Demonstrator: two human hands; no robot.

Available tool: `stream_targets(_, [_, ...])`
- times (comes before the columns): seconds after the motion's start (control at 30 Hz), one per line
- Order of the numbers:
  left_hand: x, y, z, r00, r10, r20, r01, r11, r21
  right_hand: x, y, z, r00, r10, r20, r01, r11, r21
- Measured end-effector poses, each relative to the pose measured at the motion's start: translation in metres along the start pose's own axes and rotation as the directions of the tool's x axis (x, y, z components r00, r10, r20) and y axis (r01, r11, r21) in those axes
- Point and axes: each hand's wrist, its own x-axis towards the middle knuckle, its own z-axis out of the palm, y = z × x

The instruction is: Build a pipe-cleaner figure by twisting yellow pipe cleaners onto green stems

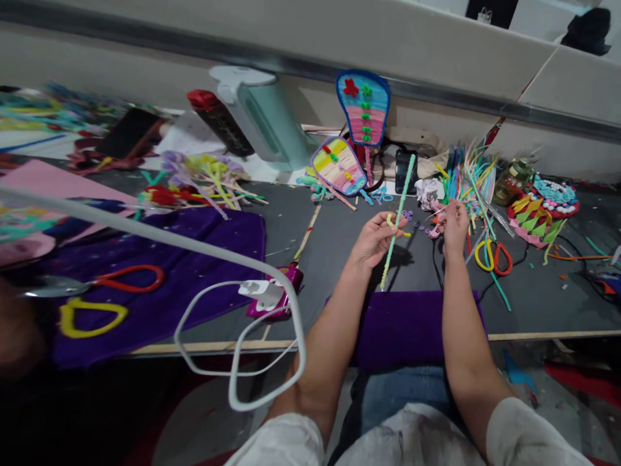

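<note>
A long pale-green strand (403, 194), yellowish at its lower end, stands slanted in the pinched fingers of my left hand (376, 239). A short curled yellow piece (391, 222) is at the same fingertips. To the right, my right hand (455, 226) is closed on a thin needle-like item (438, 212) that points toward my left hand. Small purple pieces (418, 225) lie on the grey table (310, 265) between and behind the hands. Below them a purple cloth (402, 323) covers the table's front edge and my lap.
Scissors (493, 257) lie right of my right arm, near a bundle of colourful strands (468, 175). Behind are a phone (406, 169), two paddle-shaped crafts and a pale-green jug (272, 123). A white cable (204, 249) loops across the left foreground. Part of another person's hand (17, 330) shows far left.
</note>
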Motion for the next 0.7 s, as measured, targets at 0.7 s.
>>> stream_targets(0.7, [-0.011, 0.0, -0.01, 0.915, -0.326, 0.236, 0.216, 0.892, 0.397, 0.017, -0.014, -0.04, 1.0, -0.017, -0.025, 0.016, 1.0, -0.018])
